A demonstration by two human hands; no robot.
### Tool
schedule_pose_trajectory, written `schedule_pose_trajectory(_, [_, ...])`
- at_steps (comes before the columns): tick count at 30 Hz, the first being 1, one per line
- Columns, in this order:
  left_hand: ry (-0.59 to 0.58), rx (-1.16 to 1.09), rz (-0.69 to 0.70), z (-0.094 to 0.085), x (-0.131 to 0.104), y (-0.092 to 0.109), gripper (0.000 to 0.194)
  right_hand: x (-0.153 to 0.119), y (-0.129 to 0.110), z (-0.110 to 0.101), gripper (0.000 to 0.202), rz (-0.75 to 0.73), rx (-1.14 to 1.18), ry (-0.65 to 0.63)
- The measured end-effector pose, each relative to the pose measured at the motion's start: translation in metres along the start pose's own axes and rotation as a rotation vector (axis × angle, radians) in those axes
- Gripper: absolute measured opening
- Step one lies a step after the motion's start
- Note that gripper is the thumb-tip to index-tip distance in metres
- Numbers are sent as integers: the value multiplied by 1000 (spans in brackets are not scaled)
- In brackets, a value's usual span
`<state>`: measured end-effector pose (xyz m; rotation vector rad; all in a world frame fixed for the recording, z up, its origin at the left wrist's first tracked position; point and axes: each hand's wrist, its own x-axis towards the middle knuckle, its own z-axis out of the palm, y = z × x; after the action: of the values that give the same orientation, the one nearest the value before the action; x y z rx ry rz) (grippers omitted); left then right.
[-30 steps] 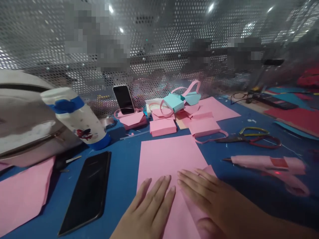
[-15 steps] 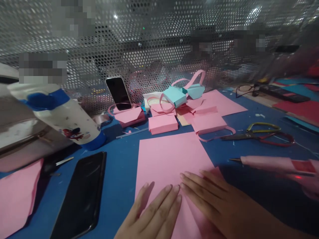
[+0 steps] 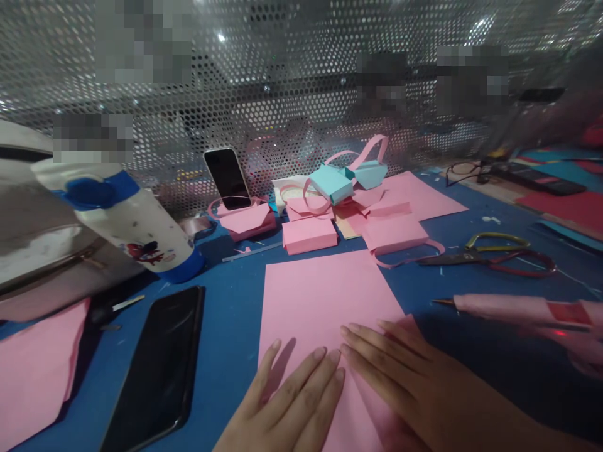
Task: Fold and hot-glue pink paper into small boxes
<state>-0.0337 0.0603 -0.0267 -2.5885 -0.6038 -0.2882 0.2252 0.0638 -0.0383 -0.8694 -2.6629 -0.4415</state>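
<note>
A pink sheet of paper [image 3: 320, 292] lies on the blue table in front of me, its right side folded over near the bottom. My left hand [image 3: 294, 402] rests on the sheet with fingers stretched out. Flat on the folded part lies my right hand [image 3: 400, 370], its fingers extended and their tips almost meeting the left fingertips. Part of the fold is hidden under the right hand. To the right of that hand is a pink glue gun [image 3: 513, 309] with a red light on. Scissors [image 3: 490, 254] lie beyond it.
Small pink paper bags [image 3: 309, 235] and a light-blue one [image 3: 332, 182] stand behind the sheet. At left are a black phone [image 3: 157, 364], a tilted white-and-blue bottle [image 3: 136, 226] and folded pink paper [image 3: 42, 370]. A perforated metal panel [image 3: 292, 107] rises at the back.
The view has shifted slightly, so things at the left appear a little further right. Both hands stay on the pink sheet in nearly the same place; the left thumb is slightly higher.
</note>
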Motion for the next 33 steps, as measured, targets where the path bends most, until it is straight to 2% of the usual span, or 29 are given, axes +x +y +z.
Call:
schedule_pose_trajectory(4, [-12,1,0,-2,2,-2,37,1,1,-1,49,-2,22,-17])
schedule_pose_trajectory(13, [24,-19,-52,4,-1,3,38,0,1,1,46,0,-1,-3])
schedule_pose_trajectory(20, [-14,9,10,-2,2,-3,37,0,-1,1,46,15,-8,-2])
schedule_pose_trajectory(25, [5,-1,-20,0,1,-1,40,1,0,2,48,6,-8,1])
schedule_pose_trajectory(30, [-16,14,19,0,1,-1,36,0,1,2,49,-2,-11,-9])
schedule_pose_trajectory(33, [9,-1,-19,1,1,-1,37,0,0,2,48,2,-1,-5])
